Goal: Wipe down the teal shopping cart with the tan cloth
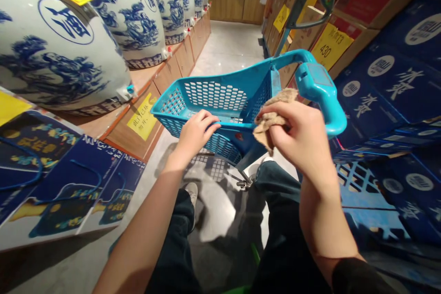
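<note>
- Cart [237, 74]: blue, in aisle [234, 39].
- R hand [303, 135]: closed on cloth [262, 129], at cart's near rim [237, 125], handle [337, 112] end.
- L hand [195, 132]: on near rim; can't tell if gripping.
- Wiping: prob. under way; done vs. left unclear.

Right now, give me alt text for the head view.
The right hand holds a tan cloth at the near edge of a blue shopping cart; the left hand rests on that edge. Liquor jars stand left, stacked boxes right.
</note>
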Available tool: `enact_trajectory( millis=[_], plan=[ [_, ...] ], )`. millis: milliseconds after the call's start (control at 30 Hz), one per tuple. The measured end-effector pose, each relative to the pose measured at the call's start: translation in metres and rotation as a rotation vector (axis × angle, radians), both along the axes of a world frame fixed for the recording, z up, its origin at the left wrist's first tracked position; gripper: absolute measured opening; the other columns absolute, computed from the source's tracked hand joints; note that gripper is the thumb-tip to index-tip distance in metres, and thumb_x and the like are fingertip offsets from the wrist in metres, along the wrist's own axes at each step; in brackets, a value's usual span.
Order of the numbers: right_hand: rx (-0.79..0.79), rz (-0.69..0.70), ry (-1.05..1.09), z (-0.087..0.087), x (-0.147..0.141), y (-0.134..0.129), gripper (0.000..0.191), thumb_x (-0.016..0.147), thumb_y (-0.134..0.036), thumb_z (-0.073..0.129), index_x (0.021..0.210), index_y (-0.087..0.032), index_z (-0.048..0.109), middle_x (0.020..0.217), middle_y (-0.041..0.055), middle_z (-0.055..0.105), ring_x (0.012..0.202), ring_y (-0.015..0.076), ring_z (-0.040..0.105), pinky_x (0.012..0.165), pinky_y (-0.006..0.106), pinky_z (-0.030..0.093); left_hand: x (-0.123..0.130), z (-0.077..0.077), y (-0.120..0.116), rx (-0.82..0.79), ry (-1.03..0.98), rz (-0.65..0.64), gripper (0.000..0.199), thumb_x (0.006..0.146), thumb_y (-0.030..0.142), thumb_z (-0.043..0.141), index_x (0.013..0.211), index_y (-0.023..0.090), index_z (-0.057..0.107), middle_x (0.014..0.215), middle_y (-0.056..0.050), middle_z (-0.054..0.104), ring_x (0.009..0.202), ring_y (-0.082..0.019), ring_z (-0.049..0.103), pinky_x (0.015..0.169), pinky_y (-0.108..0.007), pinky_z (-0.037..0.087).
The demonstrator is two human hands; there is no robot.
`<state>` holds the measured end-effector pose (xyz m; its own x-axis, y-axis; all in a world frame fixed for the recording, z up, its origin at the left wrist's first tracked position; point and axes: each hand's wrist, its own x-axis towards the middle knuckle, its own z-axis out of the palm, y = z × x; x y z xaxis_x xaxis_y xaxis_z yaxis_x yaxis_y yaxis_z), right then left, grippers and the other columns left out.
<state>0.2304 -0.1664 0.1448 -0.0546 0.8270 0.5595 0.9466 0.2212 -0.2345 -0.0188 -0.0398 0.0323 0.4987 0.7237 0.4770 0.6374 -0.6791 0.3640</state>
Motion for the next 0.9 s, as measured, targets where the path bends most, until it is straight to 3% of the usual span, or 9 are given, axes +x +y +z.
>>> enact_trajectory(
  millis=[133,200,300,400,500,700,900],
  plan=[
    [-0.139,-0.279,-0.171,-0.017,-0.005,0.02,0.017,0.092,-0.02,0.064,0.093,-0.02,0.082,0.095,0.0141,0.082,0.086,0.0286,0.073,0.074,0.032,0.042,0.01,-0.001,-0.009,0.028,0.028,-0.036,0.021,0.118,0.032,0.067,0.122,0.025,0.086,0.119,-0.008,0.079,0.113,-0.027,0.078,0.1,-0.036,0.061],
    [-0.187,-0.365,-0.23,-0.019,0.004,0.026,0.019,0.094,-0.025,0.064,0.088,-0.02,0.08,0.091,0.0148,0.081,0.083,0.0289,0.072,0.073,0.032,0.037,0.008,0.003,-0.009,-0.006,0.055,-0.089,0.026,0.119,0.034,0.064,0.131,0.025,0.085,0.125,-0.009,0.08,0.115,-0.028,0.079,0.099,-0.037,0.061],
    [-0.204,-0.386,-0.275,-0.019,0.018,0.029,0.023,0.093,-0.03,0.061,0.085,-0.02,0.081,0.086,0.0152,0.08,0.081,0.0297,0.071,0.071,0.033,0.032,-0.005,0.011,-0.003,-0.13,0.161,-0.054,0.032,0.119,0.044,0.064,0.131,0.024,0.085,0.13,-0.011,0.084,0.122,-0.032,0.079,0.099,-0.039,0.06],
    [-0.196,-0.376,-0.289,-0.018,0.022,0.031,0.026,0.091,-0.033,0.06,0.085,-0.019,0.082,0.085,0.016,0.08,0.081,0.0301,0.071,0.071,0.033,0.031,-0.018,0.016,-0.001,-0.248,0.358,0.118,0.045,0.117,0.057,0.062,0.11,0.022,0.089,0.116,-0.013,0.088,0.117,-0.04,0.081,0.088,-0.043,0.057],
    [-0.206,-0.386,-0.281,-0.016,0.021,0.034,0.028,0.091,-0.033,0.06,0.088,-0.019,0.084,0.085,0.0159,0.08,0.081,0.0304,0.071,0.072,0.033,0.034,-0.02,0.015,-0.008,-0.224,0.444,0.204,0.054,0.118,0.062,0.056,0.102,0.022,0.089,0.112,-0.014,0.09,0.113,-0.043,0.082,0.079,-0.042,0.05],
    [-0.26,-0.446,-0.286,-0.01,0.026,0.029,0.033,0.092,-0.032,0.058,0.094,-0.017,0.087,0.091,0.0186,0.082,0.085,0.0332,0.074,0.075,0.035,0.04,-0.002,0.007,-0.04,-0.193,0.458,0.247,0.063,0.12,0.066,0.049,0.101,0.02,0.088,0.111,-0.016,0.089,0.109,-0.041,0.082,0.072,-0.04,0.041],
    [-0.332,-0.446,-0.31,-0.004,0.033,-0.004,0.036,0.096,-0.034,0.059,0.102,-0.015,0.089,0.097,0.0217,0.084,0.087,0.0342,0.075,0.078,0.035,0.042,0.011,0.016,-0.084,-0.255,0.484,0.249,0.063,0.122,0.066,0.048,0.111,0.019,0.088,0.115,-0.018,0.089,0.113,-0.041,0.083,0.072,-0.04,0.042]
  ],
)
